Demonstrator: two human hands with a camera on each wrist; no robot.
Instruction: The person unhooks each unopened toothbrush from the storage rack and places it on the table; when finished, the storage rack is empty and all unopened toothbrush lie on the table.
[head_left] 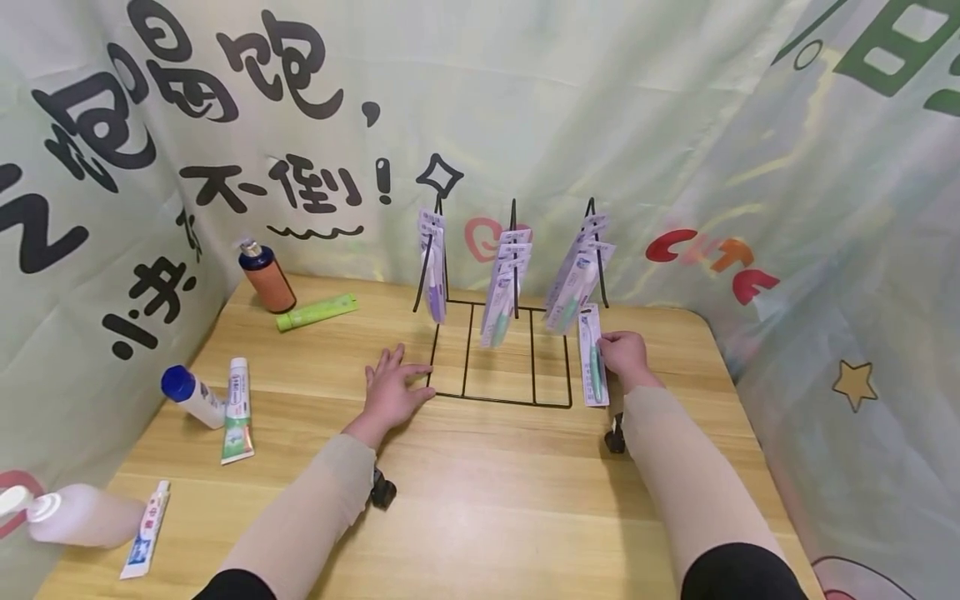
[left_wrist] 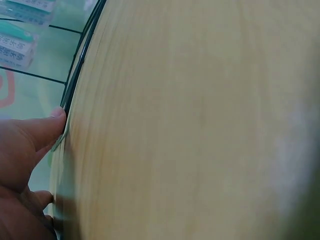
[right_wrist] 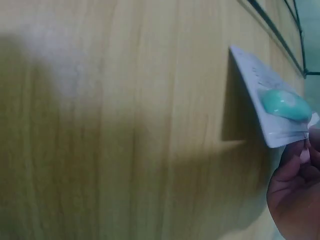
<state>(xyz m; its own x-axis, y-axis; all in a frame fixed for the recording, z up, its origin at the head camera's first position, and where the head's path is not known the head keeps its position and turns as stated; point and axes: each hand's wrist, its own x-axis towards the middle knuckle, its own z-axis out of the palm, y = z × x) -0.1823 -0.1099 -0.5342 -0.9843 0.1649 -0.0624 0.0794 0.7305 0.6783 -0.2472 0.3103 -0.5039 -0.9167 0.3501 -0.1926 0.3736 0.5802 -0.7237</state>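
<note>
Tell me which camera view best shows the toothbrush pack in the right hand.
The head view: the toothbrush pack shows front-on and almost whole, with the right hand pinching its edge. The right wrist view shows it at a steep slant, partly behind the fingers. The left wrist view misses it, showing other packs instead.

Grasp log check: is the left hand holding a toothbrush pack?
No, the left hand touches the black rack; the right hand holds the pack.
</note>
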